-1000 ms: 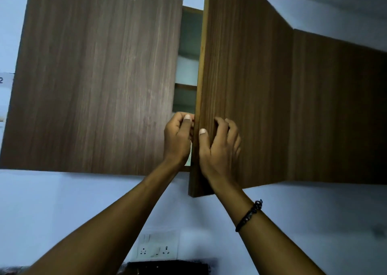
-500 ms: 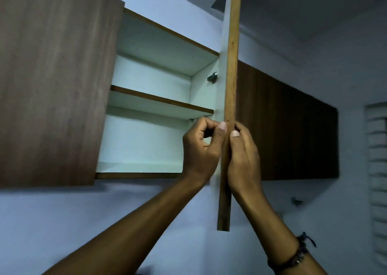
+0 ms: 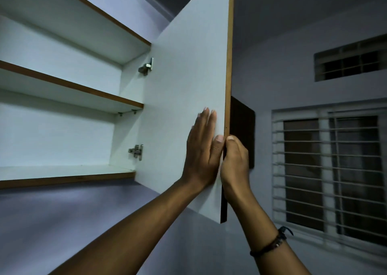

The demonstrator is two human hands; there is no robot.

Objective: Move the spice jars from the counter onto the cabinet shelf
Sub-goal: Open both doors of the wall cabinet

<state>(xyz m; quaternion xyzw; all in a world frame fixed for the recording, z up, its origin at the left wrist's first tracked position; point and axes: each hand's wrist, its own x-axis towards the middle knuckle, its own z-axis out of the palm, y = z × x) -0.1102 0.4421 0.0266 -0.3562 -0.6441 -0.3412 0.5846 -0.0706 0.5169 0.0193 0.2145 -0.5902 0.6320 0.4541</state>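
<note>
The wall cabinet stands open, its white inside showing a middle shelf [image 3: 69, 86] and a bottom shelf [image 3: 62, 173], both bare. The right cabinet door [image 3: 184, 75] is swung wide, white inner face toward me. My left hand [image 3: 202, 151] lies flat against that inner face, fingers straight. My right hand [image 3: 234, 163] is curled around the door's brown outer edge, thumb on the rim. No spice jars or counter are in view.
Two metal hinges [image 3: 137, 152] join the door to the cabinet side. A barred window [image 3: 330, 170] and a small vent [image 3: 351, 63] fill the wall at right. Another dark cabinet door [image 3: 243, 132] shows behind the open one.
The door has swung from nearly closed to wide open. My left hand went from gripping its edge to pressing flat on the inner face. My view turned right.
</note>
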